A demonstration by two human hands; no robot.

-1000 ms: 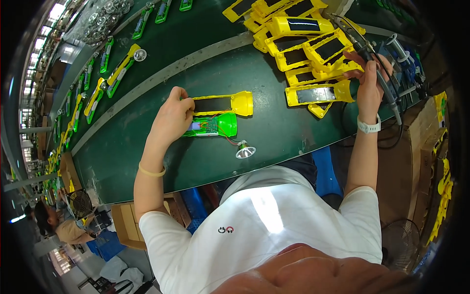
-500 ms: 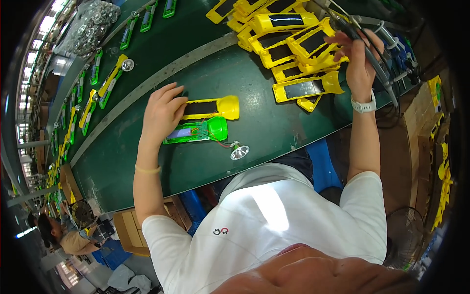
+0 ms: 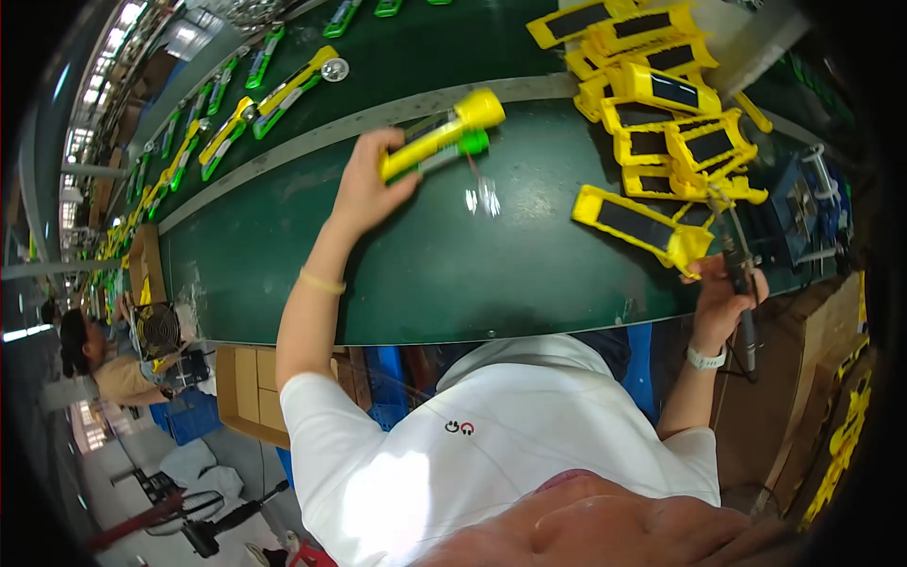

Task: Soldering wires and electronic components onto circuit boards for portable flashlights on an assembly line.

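My left hand is closed round the end of a yellow flashlight shell, lifted tilted with a green flashlight half under it. Thin wires run from the green half to a reflector lamp, smeared by motion. At the right, my right hand grips a soldering iron with a dark handle. Its fingertips also touch the wide end of another yellow shell, which has a dark panel and lies at the edge of the shell pile.
A pile of yellow shells covers the far right of the green table. Beyond a metal strip, green and yellow flashlight halves stand in rows. A solder spool is at the right. Cardboard box and fan are left; a person sits beyond.
My left hand has moved farther away and rightward, lifting the yellow shell and green half. My right hand has come down toward me with the soldering iron and reached a shell. The view has shifted.
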